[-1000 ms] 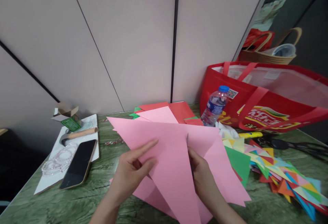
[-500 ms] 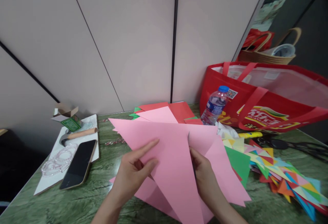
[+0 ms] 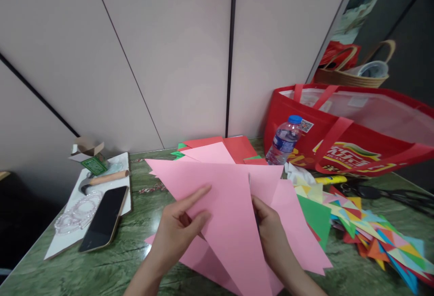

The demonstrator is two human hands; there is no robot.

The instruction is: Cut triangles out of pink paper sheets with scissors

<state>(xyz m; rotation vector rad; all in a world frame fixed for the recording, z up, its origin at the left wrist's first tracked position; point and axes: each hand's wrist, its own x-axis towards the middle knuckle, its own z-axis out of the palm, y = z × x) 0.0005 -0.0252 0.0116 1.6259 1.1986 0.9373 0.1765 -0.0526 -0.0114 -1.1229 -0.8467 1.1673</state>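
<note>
A large sheet of pink paper (image 3: 224, 205) is held up in front of me, slit along a line from its near side. My left hand (image 3: 179, 223) grips its left edge, thumb and forefinger on top and the other fingers curled below. At the slit, my right hand (image 3: 267, 223) is closed on what look like scissors (image 3: 250, 178); only a thin tip and a dark sliver show, the rest hidden by paper and fingers. To the right of the slit, the cut part of the paper bends upward. More pink sheets (image 3: 294, 228) lie beneath.
Red paper (image 3: 240, 147) lies behind. At right are a water bottle (image 3: 285, 140), a red bag (image 3: 339, 133), folded colored paper pieces (image 3: 376, 228) and black-handled scissors (image 3: 386, 193). A phone (image 3: 105, 217), a hammer (image 3: 108, 177) and a small box (image 3: 90, 156) are at left.
The paper flap right of the slit has shifted slightly left and its fold looks narrower. Both hands have stayed almost in place.
</note>
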